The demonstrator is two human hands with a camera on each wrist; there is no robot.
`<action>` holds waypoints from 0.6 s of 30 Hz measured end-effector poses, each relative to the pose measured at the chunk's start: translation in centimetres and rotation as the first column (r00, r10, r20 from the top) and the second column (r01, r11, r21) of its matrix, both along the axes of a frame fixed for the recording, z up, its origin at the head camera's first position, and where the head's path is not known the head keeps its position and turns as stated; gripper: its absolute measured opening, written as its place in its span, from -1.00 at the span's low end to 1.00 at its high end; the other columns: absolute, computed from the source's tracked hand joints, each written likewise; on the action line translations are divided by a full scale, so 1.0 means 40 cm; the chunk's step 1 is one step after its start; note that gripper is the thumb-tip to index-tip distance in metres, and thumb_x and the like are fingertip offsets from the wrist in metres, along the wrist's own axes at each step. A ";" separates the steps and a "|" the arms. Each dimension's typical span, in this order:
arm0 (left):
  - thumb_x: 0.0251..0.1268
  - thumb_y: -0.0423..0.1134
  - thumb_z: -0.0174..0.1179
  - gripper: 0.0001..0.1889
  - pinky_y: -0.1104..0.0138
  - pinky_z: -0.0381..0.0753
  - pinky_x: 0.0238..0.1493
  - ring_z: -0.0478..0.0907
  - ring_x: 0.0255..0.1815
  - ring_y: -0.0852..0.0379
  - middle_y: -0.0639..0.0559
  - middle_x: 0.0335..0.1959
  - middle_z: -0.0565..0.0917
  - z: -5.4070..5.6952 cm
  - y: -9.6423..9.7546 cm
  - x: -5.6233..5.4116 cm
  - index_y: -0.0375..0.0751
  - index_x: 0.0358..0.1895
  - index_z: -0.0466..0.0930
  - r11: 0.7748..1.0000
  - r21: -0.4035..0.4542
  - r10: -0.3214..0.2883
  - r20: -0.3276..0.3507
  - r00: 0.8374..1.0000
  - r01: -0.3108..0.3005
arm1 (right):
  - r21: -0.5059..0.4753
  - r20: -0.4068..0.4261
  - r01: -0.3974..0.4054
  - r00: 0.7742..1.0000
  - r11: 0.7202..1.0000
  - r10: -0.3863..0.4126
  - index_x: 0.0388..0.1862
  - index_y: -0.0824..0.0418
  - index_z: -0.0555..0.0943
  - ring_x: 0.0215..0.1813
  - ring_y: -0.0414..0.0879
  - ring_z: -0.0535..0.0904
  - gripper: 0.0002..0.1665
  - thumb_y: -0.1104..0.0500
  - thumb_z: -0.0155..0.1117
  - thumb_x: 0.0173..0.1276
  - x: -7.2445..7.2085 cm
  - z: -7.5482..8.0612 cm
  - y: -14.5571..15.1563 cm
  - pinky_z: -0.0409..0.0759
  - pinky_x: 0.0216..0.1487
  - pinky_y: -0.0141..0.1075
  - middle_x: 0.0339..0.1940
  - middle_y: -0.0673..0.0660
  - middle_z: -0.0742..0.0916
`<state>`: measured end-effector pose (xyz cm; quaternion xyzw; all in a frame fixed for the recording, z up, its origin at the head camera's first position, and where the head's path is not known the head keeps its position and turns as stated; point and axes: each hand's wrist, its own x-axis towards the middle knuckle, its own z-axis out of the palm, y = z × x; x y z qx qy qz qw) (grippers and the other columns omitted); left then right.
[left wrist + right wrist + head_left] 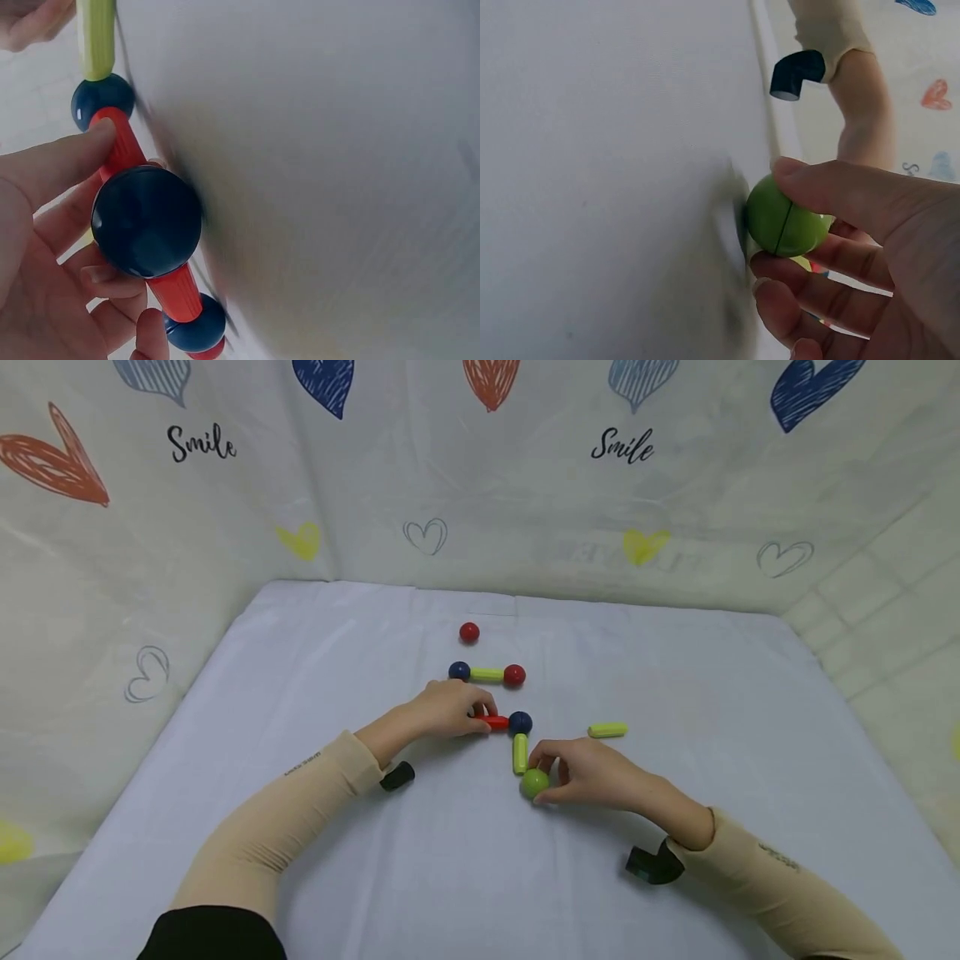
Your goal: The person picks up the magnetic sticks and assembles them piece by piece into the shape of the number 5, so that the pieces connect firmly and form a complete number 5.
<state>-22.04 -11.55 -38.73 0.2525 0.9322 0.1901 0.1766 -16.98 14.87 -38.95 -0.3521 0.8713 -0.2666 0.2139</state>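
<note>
My left hand point(450, 708) pinches a red rod point(497, 722), thumb on top. One end of that rod meets a dark blue ball point(520, 722), from which a yellow-green rod point(521, 754) runs toward the front. In the left wrist view, a nearer blue ball point(146, 221) joins the held rod to a second red rod point(177, 294), which leads to another blue ball point(196, 324). Between thumb and fingers, my right hand point(588, 772) holds a green ball point(780, 221) close to the table, right at the front end of the yellow-green rod.
Farther back, a yellow-green rod point(487, 674) links a blue ball point(459, 671) and a red ball point(514, 676). Behind it lies a lone red ball point(468, 632). A loose yellow-green rod point(607, 729) lies beyond my right hand. The white tabletop point(337, 643) meets a printed cloth backdrop point(525, 485).
</note>
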 end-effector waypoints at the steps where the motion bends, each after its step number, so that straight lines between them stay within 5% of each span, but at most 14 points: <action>1: 0.36 -0.11 0.39 -0.76 0.13 0.50 -0.08 0.57 -0.16 0.13 0.15 -0.21 0.71 0.000 0.001 0.000 0.04 0.05 0.72 1.000 -0.005 -0.001 -0.007 1.000 0.001 | 0.004 -0.005 -0.001 1.000 1.000 0.001 -0.03 0.09 0.66 -0.40 -0.26 0.51 -0.58 0.08 0.63 0.18 0.000 0.001 -0.003 0.56 -0.34 -0.35 -0.30 -0.15 0.68; 5: 0.36 -0.08 0.39 -0.67 0.15 0.50 -0.10 0.56 -0.14 0.17 0.15 -0.15 0.68 -0.003 0.010 0.004 0.07 0.15 0.68 0.999 -0.026 -0.043 -0.093 0.995 0.040 | 0.013 -0.022 -0.004 1.000 1.000 0.005 -0.04 0.08 0.66 -0.40 -0.26 0.52 -0.58 0.10 0.64 0.16 0.002 0.004 -0.005 0.57 -0.33 -0.35 -0.32 -0.15 0.67; 9: 0.38 -0.10 0.37 -0.60 0.26 0.49 -0.22 0.51 -0.24 0.20 0.14 -0.21 0.59 -0.005 0.025 0.010 0.12 0.25 0.62 0.984 -0.049 -0.179 -0.214 0.960 0.173 | 0.008 -0.032 -0.022 0.999 1.000 0.022 -0.04 0.07 0.67 -0.42 -0.29 0.52 -0.58 0.10 0.64 0.16 0.001 0.005 -0.002 0.56 -0.34 -0.35 -0.32 -0.16 0.69; 13: 0.41 -0.24 0.31 -0.61 0.37 0.47 -0.26 0.47 -0.31 0.22 0.15 -0.28 0.56 -0.002 0.043 0.016 0.12 0.26 0.64 0.949 -0.056 -0.315 -0.216 0.924 0.310 | -0.004 -0.047 -0.045 0.998 0.999 0.044 -0.01 0.05 0.68 -0.43 -0.33 0.53 -0.58 0.11 0.63 0.17 0.000 0.005 -0.001 0.56 -0.34 -0.36 -0.30 -0.16 0.70; 18: 0.42 -0.33 0.29 -0.65 0.35 0.52 -0.16 0.54 -0.23 0.21 0.15 -0.19 0.64 0.000 0.069 0.022 0.09 0.19 0.68 0.926 -0.097 -0.377 -0.203 0.904 0.365 | -0.012 -0.052 -0.051 0.997 0.999 0.050 0.02 0.06 0.68 -0.43 -0.34 0.54 -0.56 0.12 0.63 0.17 -0.001 0.005 0.000 0.56 -0.33 -0.36 -0.28 -0.14 0.70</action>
